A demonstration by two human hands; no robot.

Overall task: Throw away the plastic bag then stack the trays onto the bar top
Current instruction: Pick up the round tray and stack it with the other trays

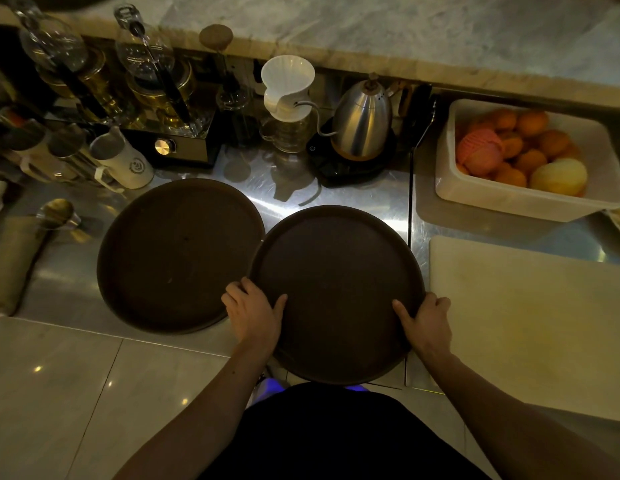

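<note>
At 12 o'clock the marble bar top (pixel 388 26) lies bare and open. In front of it, the gooseneck kettle (pixel 362 123), the white dripper (pixel 287 86) and the siphon brewers (pixel 104 77) block a low path. At 2 o'clock stands the fruit tub (pixel 523 199); at 3 o'clock the flat cutting board (pixel 530 317) leaves room above.

I see my left hand (pixel 254 315) and right hand (pixel 426 322) gripping the near tray (pixel 336 271) at eight and four o'clock, its rim overlapping the second tray (pixel 177 254) at nine o'clock.
</note>
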